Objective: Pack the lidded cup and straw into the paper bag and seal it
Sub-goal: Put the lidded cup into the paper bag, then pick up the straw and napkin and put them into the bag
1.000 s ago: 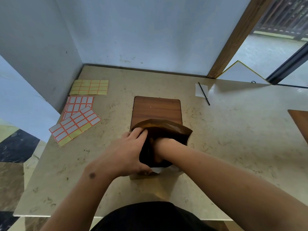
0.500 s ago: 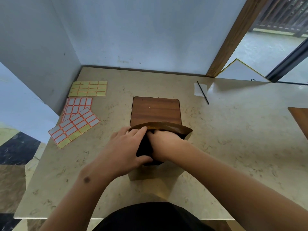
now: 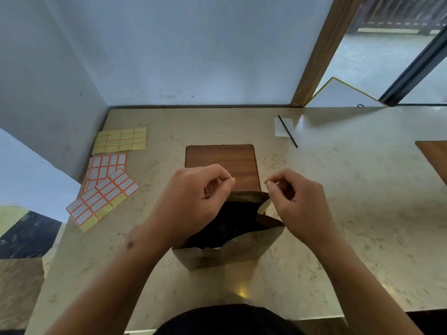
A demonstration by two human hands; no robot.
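Note:
A brown paper bag [image 3: 225, 252] stands upright on the beige table [image 3: 338, 213], its mouth open and dark inside. A sliver of white shows low inside it; the cup itself is hidden. My left hand [image 3: 193, 201] pinches the bag's far rim at its left corner. My right hand [image 3: 297, 199] pinches the same rim at its right corner. A thin black straw [image 3: 287, 131] lies across a white slip of paper [image 3: 283, 126] at the back right, well away from both hands.
A brown wooden board [image 3: 222, 160] lies flat just behind the bag. Sheets of label stickers [image 3: 106, 189] lie at the left, some yellow [image 3: 121, 140]. A second wooden board [image 3: 435, 155] reaches the right edge. Walls close the back and left.
My right hand has come out of the bag. Both hands have risen to the bag's far rim and now pinch its corners, and the bag's mouth has opened wider.

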